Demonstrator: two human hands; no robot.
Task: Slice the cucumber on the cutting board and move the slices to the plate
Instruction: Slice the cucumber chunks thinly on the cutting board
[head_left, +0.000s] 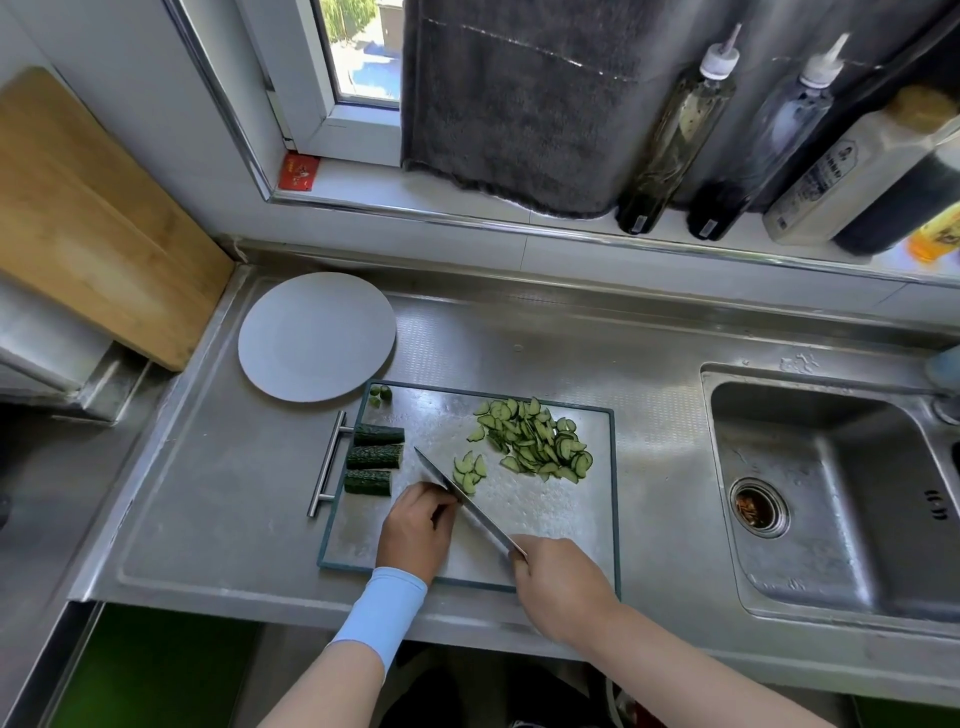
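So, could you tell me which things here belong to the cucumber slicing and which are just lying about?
Job: steel cutting board, long steel knife, dark green cucumber chunks, pale cucumber slices, round white plate, left hand, right hand.
Lying about: bamboo board, dark sauce bottles, grey towel, steel sink.

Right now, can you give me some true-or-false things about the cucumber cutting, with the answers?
1. The plate holds cucumber slices. False: none are on it; the slices lie on the cutting board.
2. The right hand holds the knife. True.
3. Three unsliced cucumber pieces lie near the board's left edge. True.
4. The sink is left of the board. False: the sink is to its right.
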